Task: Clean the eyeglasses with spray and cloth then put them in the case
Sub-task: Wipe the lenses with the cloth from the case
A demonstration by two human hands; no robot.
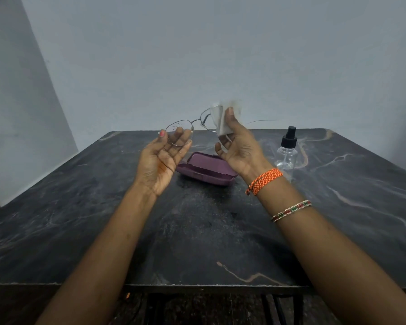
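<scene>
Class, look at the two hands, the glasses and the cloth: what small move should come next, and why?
Probably rub the white cloth, pinched by the right hand, over the lens it covers, then move to the other lens. The left hand holds the thin metal-framed eyeglasses by that lens, which shows droplets. The purple glasses case waits on the dark marble table.

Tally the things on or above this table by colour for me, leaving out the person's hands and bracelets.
Purple: 1, the open case on the table.
Clear with black top: 1, the spray bottle, standing upright.
White: 1, the cloth, held against one lens.
Silver metal: 1, the eyeglasses, held up in the air.
Total: 4
</scene>
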